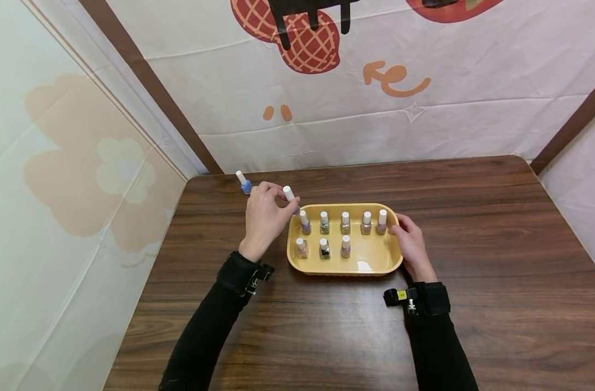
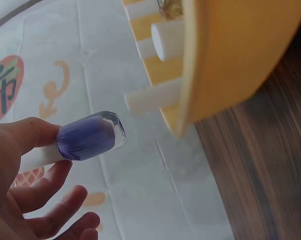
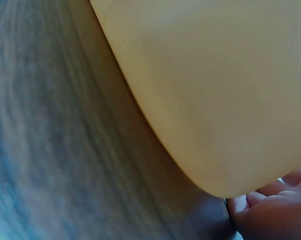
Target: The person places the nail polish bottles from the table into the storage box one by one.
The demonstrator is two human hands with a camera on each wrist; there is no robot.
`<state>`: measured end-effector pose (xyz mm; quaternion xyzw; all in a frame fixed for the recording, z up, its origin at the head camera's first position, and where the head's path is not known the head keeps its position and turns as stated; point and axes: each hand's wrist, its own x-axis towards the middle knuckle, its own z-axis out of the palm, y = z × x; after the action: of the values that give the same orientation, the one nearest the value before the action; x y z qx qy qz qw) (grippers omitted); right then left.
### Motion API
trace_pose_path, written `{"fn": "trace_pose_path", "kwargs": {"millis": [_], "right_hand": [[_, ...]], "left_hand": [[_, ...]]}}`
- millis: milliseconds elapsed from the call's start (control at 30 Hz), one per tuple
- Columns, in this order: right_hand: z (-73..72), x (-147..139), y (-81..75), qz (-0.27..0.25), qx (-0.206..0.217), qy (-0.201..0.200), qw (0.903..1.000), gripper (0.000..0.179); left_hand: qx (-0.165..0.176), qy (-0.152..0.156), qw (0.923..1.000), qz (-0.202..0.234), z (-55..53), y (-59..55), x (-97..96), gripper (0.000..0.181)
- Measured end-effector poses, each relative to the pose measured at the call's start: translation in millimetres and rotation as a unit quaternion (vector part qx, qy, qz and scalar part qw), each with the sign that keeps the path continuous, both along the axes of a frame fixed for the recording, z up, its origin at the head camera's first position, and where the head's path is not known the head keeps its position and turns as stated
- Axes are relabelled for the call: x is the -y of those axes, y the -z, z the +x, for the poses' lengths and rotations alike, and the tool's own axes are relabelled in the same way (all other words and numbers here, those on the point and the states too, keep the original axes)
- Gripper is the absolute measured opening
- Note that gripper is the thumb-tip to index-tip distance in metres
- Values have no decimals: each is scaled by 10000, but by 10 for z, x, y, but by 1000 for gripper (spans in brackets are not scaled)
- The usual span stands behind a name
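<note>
My left hand pinches a nail polish bottle by its white cap, between thumb and fingers. The bottle holds purple polish and is just off the left end of a yellow tray. In the left wrist view its base points toward the tray and the other fingers are loosely bent. At the tray's right end my right hand grips the rim, thumb on top; its fingers are partly hidden beneath. Several white-capped nail polish bottles stand upright in two rows in the tray, the back row reaching its right end.
A blue nail polish bottle stands on the wooden table near its back left corner, behind my left hand. A printed cloth hangs behind the table, and a pale panel borders its left side.
</note>
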<state>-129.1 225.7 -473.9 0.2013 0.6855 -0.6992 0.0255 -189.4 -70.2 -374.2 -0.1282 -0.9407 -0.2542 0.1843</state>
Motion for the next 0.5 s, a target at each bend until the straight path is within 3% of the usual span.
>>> {"fn": "trace_pose_path", "kwargs": {"millis": [500], "right_hand": [[-14,-10,35,52,31,10,10000,51]], "left_hand": [[46,409,9991,-74,163,2,-343,28]]}}
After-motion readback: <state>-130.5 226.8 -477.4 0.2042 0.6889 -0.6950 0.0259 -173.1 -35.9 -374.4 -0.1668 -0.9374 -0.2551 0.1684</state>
